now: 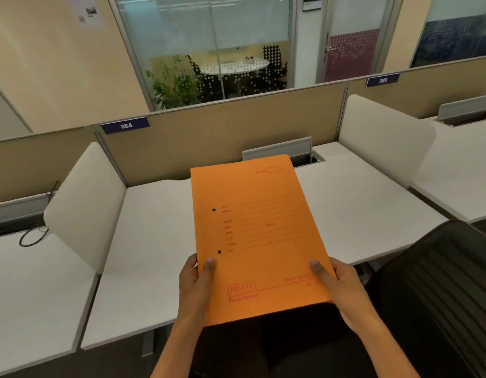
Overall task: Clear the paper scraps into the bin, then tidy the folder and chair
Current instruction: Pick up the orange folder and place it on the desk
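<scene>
Orange folder [252,227] gripped at its near corners by left hand [194,282] and right hand [337,282], thumbs on top.

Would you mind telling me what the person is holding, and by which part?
Both hands hold a flat orange card file folder by its near corners: the left hand at the left one, the right hand at the right, thumbs on top.

Matt orange card folder [252,227]; smooth white desk [154,227].
</scene>
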Available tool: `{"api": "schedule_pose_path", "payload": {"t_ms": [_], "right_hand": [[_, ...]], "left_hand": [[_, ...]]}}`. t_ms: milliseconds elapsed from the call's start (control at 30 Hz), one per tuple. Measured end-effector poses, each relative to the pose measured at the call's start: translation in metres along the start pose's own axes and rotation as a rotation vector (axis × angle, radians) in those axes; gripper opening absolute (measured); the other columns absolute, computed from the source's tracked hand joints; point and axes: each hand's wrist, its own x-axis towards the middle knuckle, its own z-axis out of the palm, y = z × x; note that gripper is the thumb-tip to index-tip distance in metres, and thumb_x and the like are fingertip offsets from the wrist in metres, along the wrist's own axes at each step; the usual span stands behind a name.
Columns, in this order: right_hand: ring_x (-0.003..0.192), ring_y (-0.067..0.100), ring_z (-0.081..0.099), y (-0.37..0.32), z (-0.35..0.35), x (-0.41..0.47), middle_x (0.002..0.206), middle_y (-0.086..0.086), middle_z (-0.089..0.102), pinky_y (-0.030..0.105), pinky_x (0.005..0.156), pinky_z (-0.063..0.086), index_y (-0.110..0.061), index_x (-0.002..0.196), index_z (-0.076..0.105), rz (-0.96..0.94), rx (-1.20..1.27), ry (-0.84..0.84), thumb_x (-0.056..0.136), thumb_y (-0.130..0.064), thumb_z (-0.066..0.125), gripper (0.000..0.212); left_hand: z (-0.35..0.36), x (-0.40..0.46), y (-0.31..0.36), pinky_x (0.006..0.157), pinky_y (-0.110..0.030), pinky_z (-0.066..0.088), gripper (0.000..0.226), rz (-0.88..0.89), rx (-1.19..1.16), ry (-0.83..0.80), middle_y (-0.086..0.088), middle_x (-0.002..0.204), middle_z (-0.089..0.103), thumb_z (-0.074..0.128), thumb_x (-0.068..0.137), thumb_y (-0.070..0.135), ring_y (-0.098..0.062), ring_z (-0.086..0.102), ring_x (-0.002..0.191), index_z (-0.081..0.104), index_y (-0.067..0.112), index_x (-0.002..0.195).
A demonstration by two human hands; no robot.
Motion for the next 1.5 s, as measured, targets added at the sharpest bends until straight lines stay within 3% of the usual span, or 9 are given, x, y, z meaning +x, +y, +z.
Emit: {"api": "schedule_pose_path", "payload": {"t_ms": [200, 300, 433, 567, 767, 967, 1167, 1400, 1500], "right_hand": [[0.091, 0.023, 0.076, -0.009, -0.026, 0.014, 0.099, 0.006, 0.079, 0.032, 0.074, 0.061, -0.014, 0.108, 0.072, -0.089, -0.014, -0.004, 0.096, -0.033, 0.06, 0.026], [0.091, 0.024, 0.076, -0.01, -0.041, 0.02, 0.097, 0.005, 0.079, 0.038, 0.077, 0.062, -0.016, 0.104, 0.073, -0.098, -0.025, 0.011, 0.095, -0.037, 0.061, 0.026], [0.093, 0.025, 0.075, -0.011, -0.05, 0.035, 0.099, 0.004, 0.079, 0.045, 0.084, 0.061, -0.019, 0.104, 0.073, -0.1, -0.035, 0.016, 0.094, -0.042, 0.062, 0.028], [0.091, 0.025, 0.075, -0.015, -0.048, 0.05, 0.098, 0.004, 0.078, 0.039, 0.074, 0.064, -0.019, 0.105, 0.071, -0.096, -0.054, 0.011, 0.092, -0.047, 0.061, 0.032], [0.087, 0.027, 0.076, -0.012, -0.036, 0.077, 0.096, 0.007, 0.078, 0.051, 0.073, 0.064, -0.02, 0.106, 0.071, -0.073, -0.077, 0.014, 0.093, -0.047, 0.06, 0.032], [0.084, 0.026, 0.076, -0.005, -0.004, 0.125, 0.093, 0.005, 0.078, 0.047, 0.068, 0.065, -0.025, 0.098, 0.071, -0.026, -0.098, 0.034, 0.095, -0.042, 0.06, 0.02], [0.089, 0.034, 0.074, 0.004, 0.043, 0.202, 0.098, 0.013, 0.076, 0.057, 0.072, 0.063, -0.014, 0.102, 0.071, 0.046, -0.127, 0.063, 0.094, -0.043, 0.062, 0.031], [0.09, 0.033, 0.073, 0.008, 0.099, 0.297, 0.098, 0.013, 0.075, 0.056, 0.072, 0.063, -0.016, 0.099, 0.071, 0.102, -0.178, 0.129, 0.096, -0.038, 0.063, 0.024], [0.092, 0.031, 0.072, 0.012, 0.114, 0.324, 0.099, 0.011, 0.074, 0.049, 0.069, 0.065, -0.017, 0.096, 0.07, 0.118, -0.185, 0.197, 0.095, -0.036, 0.066, 0.019]], "left_hand": [[0.031, -0.01, 0.013, 0.078, -0.051, 0.062, 0.028, 0.038, 0.002, 0.047, -0.002, 0.117, 0.07, 0.053, 0.1, 0.038, -0.027, 0.074, 0.093, 0.056, 0.022, 0.123], [0.046, -0.014, 0.017, 0.075, -0.045, 0.061, 0.031, 0.058, 0.007, 0.061, -0.002, 0.118, 0.069, 0.053, 0.101, 0.037, -0.025, 0.073, 0.094, 0.056, 0.02, 0.126], [0.058, -0.012, 0.027, 0.086, -0.056, 0.059, 0.033, 0.07, 0.021, 0.075, -0.003, 0.123, 0.068, 0.052, 0.1, 0.041, -0.029, 0.072, 0.098, 0.055, 0.022, 0.128], [0.062, 0.0, 0.029, 0.086, -0.059, 0.058, 0.034, 0.09, 0.013, 0.077, -0.003, 0.123, 0.068, 0.052, 0.1, 0.041, -0.029, 0.072, 0.098, 0.055, 0.021, 0.128], [0.06, 0.032, 0.021, 0.081, -0.053, 0.06, 0.033, 0.093, 0.025, 0.084, -0.002, 0.12, 0.069, 0.052, 0.1, 0.04, -0.028, 0.073, 0.094, 0.055, 0.021, 0.126], [0.049, 0.097, 0.01, 0.079, -0.05, 0.06, 0.028, 0.037, 0.016, 0.095, -0.002, 0.118, 0.069, 0.052, 0.101, 0.038, -0.027, 0.072, 0.094, 0.057, 0.021, 0.123], [0.034, 0.192, 0.0, 0.073, -0.038, 0.058, 0.029, 0.016, 0.021, 0.102, -0.001, 0.117, 0.069, 0.052, 0.101, 0.035, -0.022, 0.071, 0.094, 0.058, 0.018, 0.124], [0.02, 0.302, -0.007, 0.074, -0.034, 0.056, 0.025, -0.028, 0.027, 0.1, 0.001, 0.115, 0.069, 0.052, 0.102, 0.031, -0.02, 0.07, 0.096, 0.059, 0.017, 0.121], [0.02, 0.335, -0.008, 0.078, -0.036, 0.053, 0.023, -0.044, 0.042, 0.108, 0.0, 0.115, 0.068, 0.052, 0.103, 0.028, -0.019, 0.068, 0.098, 0.059, 0.017, 0.122]]}}
